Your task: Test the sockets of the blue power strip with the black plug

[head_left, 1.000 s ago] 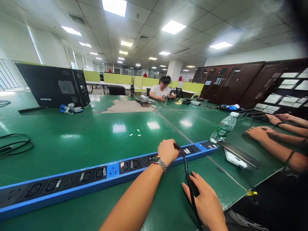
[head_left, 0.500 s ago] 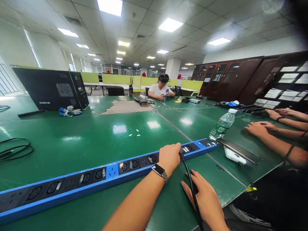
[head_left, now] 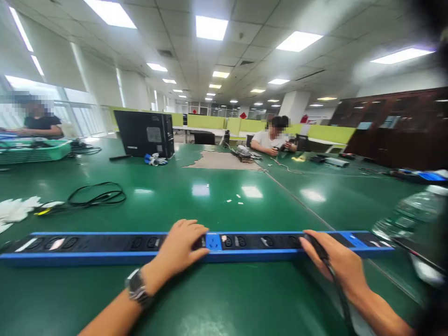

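Note:
A long blue and black power strip [head_left: 252, 255] lies across the green table. My left hand [head_left: 182, 245], wearing a watch [head_left: 138, 284], grips the strip left of a blue socket, its fingers over the top and its thumb near the front edge. Further right, my right hand [head_left: 339, 261] holds the black power cord's plug [head_left: 317, 245] between thumb and fingers, at the strip's sockets. Whether the plug sits in a socket is hidden by my fingers. Its cord [head_left: 339, 294] runs down toward the front edge of the view.
A water bottle [head_left: 413, 217] stands beyond the strip's right end. At left are a coiled black cable [head_left: 96, 193], white gloves [head_left: 16, 210] and a green basket [head_left: 35, 151]. A black computer case [head_left: 143, 133] stands at the back. One person [head_left: 271, 140] sits opposite, another [head_left: 40, 121] far left.
My view has turned left. My left hand has left the plug and moved left along the strip. My right hand has come up from the table and now holds the plug.

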A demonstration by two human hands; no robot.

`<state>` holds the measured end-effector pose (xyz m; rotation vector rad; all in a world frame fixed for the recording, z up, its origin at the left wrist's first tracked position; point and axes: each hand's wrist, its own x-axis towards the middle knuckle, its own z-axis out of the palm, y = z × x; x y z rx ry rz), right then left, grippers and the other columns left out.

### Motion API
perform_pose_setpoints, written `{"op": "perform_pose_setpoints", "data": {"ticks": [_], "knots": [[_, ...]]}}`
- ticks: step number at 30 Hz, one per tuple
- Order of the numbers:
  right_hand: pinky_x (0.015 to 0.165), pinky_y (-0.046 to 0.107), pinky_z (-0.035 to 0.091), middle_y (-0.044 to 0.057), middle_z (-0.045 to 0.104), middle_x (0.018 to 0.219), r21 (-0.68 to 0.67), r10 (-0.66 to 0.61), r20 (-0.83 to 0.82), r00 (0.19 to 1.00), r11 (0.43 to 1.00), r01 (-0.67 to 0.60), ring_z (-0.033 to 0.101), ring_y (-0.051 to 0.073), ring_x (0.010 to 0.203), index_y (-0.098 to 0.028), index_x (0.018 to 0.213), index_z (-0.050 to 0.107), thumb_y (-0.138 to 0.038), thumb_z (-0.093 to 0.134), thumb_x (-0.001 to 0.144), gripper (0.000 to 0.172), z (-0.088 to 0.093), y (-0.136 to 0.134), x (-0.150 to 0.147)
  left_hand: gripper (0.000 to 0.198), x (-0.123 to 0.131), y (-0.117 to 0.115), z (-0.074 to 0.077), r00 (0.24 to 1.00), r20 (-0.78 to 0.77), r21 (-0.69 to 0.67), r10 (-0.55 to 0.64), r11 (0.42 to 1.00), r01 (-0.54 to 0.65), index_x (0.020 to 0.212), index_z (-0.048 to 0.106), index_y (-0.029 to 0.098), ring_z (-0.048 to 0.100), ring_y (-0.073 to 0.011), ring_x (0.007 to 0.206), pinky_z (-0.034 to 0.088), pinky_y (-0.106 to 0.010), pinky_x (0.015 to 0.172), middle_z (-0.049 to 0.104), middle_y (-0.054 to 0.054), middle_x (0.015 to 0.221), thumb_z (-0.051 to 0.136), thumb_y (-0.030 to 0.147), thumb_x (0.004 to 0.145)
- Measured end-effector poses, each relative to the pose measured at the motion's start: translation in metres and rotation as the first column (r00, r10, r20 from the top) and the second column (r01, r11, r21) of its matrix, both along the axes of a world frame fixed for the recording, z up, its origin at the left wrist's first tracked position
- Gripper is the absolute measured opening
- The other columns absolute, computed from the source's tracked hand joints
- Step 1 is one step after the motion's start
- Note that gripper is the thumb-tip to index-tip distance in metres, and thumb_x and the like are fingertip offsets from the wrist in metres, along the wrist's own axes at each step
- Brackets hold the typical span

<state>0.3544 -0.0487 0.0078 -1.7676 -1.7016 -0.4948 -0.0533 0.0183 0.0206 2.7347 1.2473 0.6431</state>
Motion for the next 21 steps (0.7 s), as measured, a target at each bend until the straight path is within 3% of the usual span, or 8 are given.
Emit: {"op": "perform_pose_setpoints", "data": {"ticks": [3, 5, 7, 8, 11, 14, 18, 21], "knots": [[0.07, 0.031, 0.052, 0.006, 0.074, 0.091, 0.06, 0.104, -0.171, 0.98, 0.994, -0.096, 0.069, 0.022, 0.078, -0.023, 0.102, 0.067, -0.06, 0.047, 0.085, 0.045, 0.007, 0.011, -0.067, 0.052, -0.116, -0.01, -0.008, 0.946, 0.005, 0.082, 0.324, 0.943, -0.323, 0.126, 0.059, 0.021, 0.056, -0.0313, 0.119, 0.037, -0.051, 0.104, 0.067, -0.011, 0.123, 0.058, 0.053, 0.086], [0.063, 0.027, 0.05, 0.003, 0.073, 0.082, -0.008, 0.234, -0.312, 0.921, 0.969, -0.248, 0.068, 0.018, 0.069, -0.023, 0.104, 0.065, -0.057, 0.05, 0.085, 0.042, 0.017, 0.018, -0.142, 0.065, -0.164, -0.018, -0.013, 0.906, -0.043, 0.097, 0.421, 0.904, -0.415, 0.131, 0.055, 0.022, 0.054, -0.0337, 0.122, 0.034, -0.054, 0.106, 0.063, -0.012, 0.129, 0.059, 0.063, 0.081], [0.062, 0.024, 0.048, 0.001, 0.072, 0.08, -0.129, 0.394, -0.4, 0.828, 0.87, -0.476, 0.066, 0.016, 0.069, -0.024, 0.097, 0.066, -0.052, 0.047, 0.09, 0.035, 0.027, 0.024, -0.224, 0.074, -0.185, -0.023, -0.017, 0.897, -0.097, 0.101, 0.431, 0.901, -0.422, 0.134, 0.053, 0.024, 0.051, -0.0335, 0.125, 0.031, -0.054, 0.109, 0.059, -0.012, 0.134, 0.062, 0.068, 0.075], [0.063, 0.024, 0.047, 0.001, 0.072, 0.079, -0.171, 0.425, -0.422, 0.801, 0.83, -0.53, 0.066, 0.015, 0.07, -0.024, 0.095, 0.066, -0.049, 0.048, 0.09, 0.031, 0.03, 0.027, -0.261, 0.075, -0.188, -0.024, -0.018, 0.897, -0.113, 0.104, 0.427, 0.903, -0.416, 0.133, 0.053, 0.024, 0.051, -0.0327, 0.126, 0.031, -0.053, 0.109, 0.058, -0.011, 0.135, 0.063, 0.068, 0.074], [0.063, 0.025, 0.042, 0.001, 0.071, 0.081, -0.278, 0.396, -0.348, 0.85, 0.822, -0.497, 0.066, 0.017, 0.073, -0.024, 0.09, 0.066, -0.043, 0.053, 0.089, 0.023, 0.033, 0.034, -0.332, 0.072, -0.18, -0.026, -0.021, 0.889, -0.101, 0.122, 0.447, 0.892, -0.435, 0.132, 0.054, 0.024, 0.051, -0.0306, 0.124, 0.031, -0.051, 0.109, 0.059, -0.011, 0.134, 0.066, 0.065, 0.074], [0.065, 0.028, 0.04, 0.003, 0.071, 0.084, -0.304, 0.347, -0.242, 0.906, 0.86, -0.41, 0.065, 0.02, 0.078, -0.024, 0.093, 0.067, -0.042, 0.052, 0.09, 0.024, 0.026, 0.039, -0.343, 0.07, -0.174, -0.025, -0.023, 0.891, -0.069, 0.128, 0.449, 0.889, -0.439, 0.132, 0.054, 0.025, 0.051, -0.0296, 0.124, 0.031, -0.049, 0.11, 0.059, -0.01, 0.133, 0.068, 0.062, 0.073], [0.07, 0.03, 0.041, 0.004, 0.07, 0.086, -0.288, 0.369, -0.162, 0.915, 0.87, -0.401, 0.062, 0.021, 0.082, -0.024, 0.097, 0.067, -0.041, 0.05, 0.092, 0.025, 0.017, 0.043, -0.331, 0.07, -0.177, -0.026, -0.023, 0.892, -0.021, 0.106, 0.451, 0.888, -0.447, 0.129, 0.056, 0.025, 0.051, -0.0311, 0.123, 0.029, -0.052, 0.11, 0.06, -0.01, 0.131, 0.072, 0.06, 0.07], [0.072, 0.032, 0.043, 0.006, 0.07, 0.089, -0.273, 0.379, -0.086, 0.921, 0.881, -0.388, 0.059, 0.023, 0.086, -0.025, 0.097, 0.069, -0.042, 0.052, 0.091, 0.025, 0.012, 0.042, -0.336, 0.07, -0.165, -0.03, -0.019, 0.907, 0.036, 0.041, 0.419, 0.907, -0.42, 0.132, 0.053, 0.026, 0.05, -0.0319, 0.124, 0.028, -0.056, 0.111, 0.059, -0.01, 0.132, 0.073, 0.054, 0.072]]}}
